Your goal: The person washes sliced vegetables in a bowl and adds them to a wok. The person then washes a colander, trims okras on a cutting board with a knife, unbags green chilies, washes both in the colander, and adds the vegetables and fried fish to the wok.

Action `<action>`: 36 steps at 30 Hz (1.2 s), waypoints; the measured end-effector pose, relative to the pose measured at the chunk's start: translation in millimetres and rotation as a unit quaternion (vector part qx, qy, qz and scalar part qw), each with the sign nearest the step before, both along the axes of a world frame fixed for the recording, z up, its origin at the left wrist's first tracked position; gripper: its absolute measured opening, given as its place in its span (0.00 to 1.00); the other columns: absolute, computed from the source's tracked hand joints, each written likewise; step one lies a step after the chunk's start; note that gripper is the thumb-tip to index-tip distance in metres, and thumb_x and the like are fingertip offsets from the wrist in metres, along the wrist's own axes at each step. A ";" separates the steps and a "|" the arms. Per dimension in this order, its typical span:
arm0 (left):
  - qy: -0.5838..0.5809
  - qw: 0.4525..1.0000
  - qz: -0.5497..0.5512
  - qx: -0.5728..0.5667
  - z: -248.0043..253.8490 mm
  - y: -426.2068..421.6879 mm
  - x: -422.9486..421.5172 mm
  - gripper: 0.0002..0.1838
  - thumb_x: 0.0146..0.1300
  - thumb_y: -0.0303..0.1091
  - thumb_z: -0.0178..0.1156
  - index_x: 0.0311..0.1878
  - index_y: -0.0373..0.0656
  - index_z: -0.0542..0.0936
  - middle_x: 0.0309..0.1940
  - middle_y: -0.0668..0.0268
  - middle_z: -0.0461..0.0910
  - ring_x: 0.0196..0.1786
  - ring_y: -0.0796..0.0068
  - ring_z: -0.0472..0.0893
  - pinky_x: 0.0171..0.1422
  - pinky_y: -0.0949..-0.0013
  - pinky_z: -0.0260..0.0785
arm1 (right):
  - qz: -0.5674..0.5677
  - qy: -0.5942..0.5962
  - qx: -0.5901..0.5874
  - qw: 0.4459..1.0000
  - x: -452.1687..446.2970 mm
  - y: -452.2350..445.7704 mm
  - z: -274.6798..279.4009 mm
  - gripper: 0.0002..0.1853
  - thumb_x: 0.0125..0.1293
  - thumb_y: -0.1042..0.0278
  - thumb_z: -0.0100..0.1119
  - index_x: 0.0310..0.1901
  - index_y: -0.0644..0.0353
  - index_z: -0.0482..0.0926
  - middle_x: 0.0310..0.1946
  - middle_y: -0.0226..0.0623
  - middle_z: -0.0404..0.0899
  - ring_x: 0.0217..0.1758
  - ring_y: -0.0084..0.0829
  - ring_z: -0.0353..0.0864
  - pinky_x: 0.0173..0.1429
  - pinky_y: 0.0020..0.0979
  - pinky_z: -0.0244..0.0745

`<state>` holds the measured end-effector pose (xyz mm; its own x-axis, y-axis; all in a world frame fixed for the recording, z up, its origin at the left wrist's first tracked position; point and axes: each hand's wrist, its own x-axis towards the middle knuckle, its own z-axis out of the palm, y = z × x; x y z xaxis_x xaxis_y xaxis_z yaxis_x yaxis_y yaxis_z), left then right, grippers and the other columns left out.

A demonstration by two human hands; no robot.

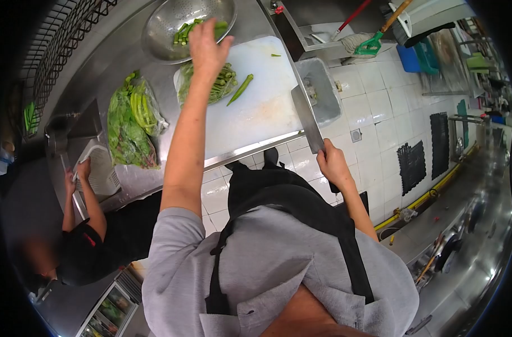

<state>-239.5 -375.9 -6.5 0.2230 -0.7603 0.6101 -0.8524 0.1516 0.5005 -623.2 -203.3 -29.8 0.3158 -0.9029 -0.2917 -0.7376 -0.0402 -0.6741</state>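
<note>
My left hand [209, 49] reaches over the near rim of a perforated metal colander [157, 31], its fingers stretched out and the thumb apart. Green okra pieces [183, 35] lie in the colander beside and beyond the fingers; whether the fingertips touch any is hidden. My right hand [333, 164] is wrapped round the dark handle of a large kitchen knife [306, 119], its broad blade lying across the right edge of the white cutting board [267, 73]. One whole okra [241, 90] lies on the board, next to a clear bag of okra [224, 81] partly behind my left forearm.
Bagged leafy greens and long green peppers [133, 121] sit on the steel counter [93, 73] at left. A grey bin [323, 95] stands beyond the board's right edge. At left, another person's hands [83, 169] hold a white basket [101, 168]. A mop [371, 44] leans at upper right.
</note>
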 end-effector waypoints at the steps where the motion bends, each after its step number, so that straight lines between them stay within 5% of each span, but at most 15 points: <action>1: -0.007 0.999 0.004 0.034 2.0 4.7 7.5 0.14 0.59 0.24 0.67 0.48 0.33 0.83 0.42 0.45 0.83 0.48 0.42 0.82 0.56 0.49 0.76 | -0.001 0.000 0.009 1.000 0.5 2.7 -1.9 0.09 0.69 0.76 0.55 0.45 0.71 0.70 0.25 0.64 0.79 0.34 0.66 0.81 0.38 0.58 0.73; 6: -0.103 0.937 -0.054 0.330 -89.9 49.5 -32.2 0.09 0.61 0.27 0.65 0.43 0.34 0.84 0.40 0.46 0.83 0.43 0.45 0.85 0.51 0.47 0.78 | 0.016 0.024 -0.012 0.999 8.0 3.7 -18.4 0.08 0.68 0.77 0.54 0.45 0.70 0.69 0.25 0.63 0.79 0.34 0.66 0.81 0.39 0.59 0.73; 8: -0.100 0.950 -0.020 0.295 -117.1 66.3 -56.2 0.08 0.61 0.25 0.60 0.42 0.35 0.83 0.41 0.47 0.82 0.42 0.44 0.85 0.50 0.48 0.79 | 0.041 0.044 -0.031 0.998 8.9 -3.5 -28.0 0.08 0.68 0.77 0.55 0.45 0.69 0.68 0.25 0.63 0.79 0.34 0.66 0.81 0.39 0.60 0.73; 11: -0.072 0.954 -0.107 0.273 -108.3 78.6 -78.1 0.10 0.62 0.22 0.57 0.45 0.38 0.83 0.41 0.48 0.82 0.43 0.44 0.84 0.49 0.48 0.79 | 0.069 0.081 -0.061 0.992 16.1 -17.3 -8.4 0.09 0.66 0.77 0.55 0.45 0.68 0.68 0.28 0.63 0.80 0.35 0.65 0.82 0.42 0.61 0.74; 21: -0.024 0.940 -0.173 0.292 -104.6 87.4 -95.0 0.19 0.56 0.18 0.58 0.52 0.40 0.82 0.44 0.49 0.80 0.44 0.41 0.83 0.51 0.47 0.78 | 0.111 0.119 -0.038 0.986 48.7 -47.5 -22.4 0.09 0.68 0.74 0.53 0.45 0.70 0.70 0.33 0.65 0.82 0.41 0.66 0.83 0.46 0.60 0.76; 24: 0.076 0.961 -0.152 0.219 -93.4 89.1 -95.0 0.19 0.59 0.16 0.61 0.54 0.40 0.81 0.45 0.53 0.81 0.44 0.55 0.86 0.48 0.56 0.80 | 0.079 0.025 -0.047 0.995 32.8 -56.5 -23.9 0.08 0.69 0.75 0.52 0.44 0.71 0.70 0.32 0.68 0.81 0.41 0.68 0.82 0.47 0.60 0.75; 28: 0.502 0.829 -0.147 0.200 -84.2 96.5 -83.7 0.17 0.62 0.17 0.68 0.55 0.34 0.80 0.39 0.66 0.80 0.38 0.83 0.81 0.42 0.79 0.74 | 0.003 0.032 -0.048 0.998 14.9 -56.1 -13.2 0.08 0.69 0.77 0.52 0.45 0.73 0.70 0.30 0.69 0.80 0.41 0.69 0.82 0.46 0.60 0.75; 32: 0.388 0.892 -0.121 0.197 -120.7 113.1 -65.9 0.15 0.61 0.19 0.70 0.51 0.31 0.81 0.35 0.67 0.83 0.37 0.83 0.79 0.43 0.78 0.75 | 0.017 0.040 -0.063 0.997 15.3 -43.3 2.6 0.08 0.69 0.77 0.53 0.46 0.72 0.70 0.28 0.66 0.80 0.37 0.67 0.82 0.42 0.60 0.75; 35: 0.584 0.785 -0.107 0.177 -123.9 121.0 -61.5 0.12 0.59 0.23 0.72 0.46 0.34 0.84 0.34 0.66 0.83 0.34 0.81 0.79 0.41 0.74 0.74 | 0.027 0.044 -0.065 0.997 29.1 -29.4 15.7 0.08 0.69 0.77 0.53 0.46 0.72 0.70 0.27 0.64 0.80 0.35 0.66 0.82 0.40 0.60 0.74; 36: 0.476 0.847 -0.092 0.218 -120.9 125.7 -58.1 0.11 0.58 0.24 0.73 0.44 0.34 0.85 0.33 0.65 0.82 0.33 0.78 0.79 0.41 0.72 0.74 | 0.029 0.046 -0.067 0.996 31.9 -28.2 17.1 0.08 0.69 0.77 0.53 0.46 0.71 0.70 0.27 0.64 0.80 0.35 0.65 0.82 0.40 0.60 0.74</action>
<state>-297.6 -250.2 -127.4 0.3091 -0.9425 -0.1272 -0.0124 -0.1377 0.9904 -591.3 -231.6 -12.7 0.3459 -0.9167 -0.2000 -0.7901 -0.1696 -0.5890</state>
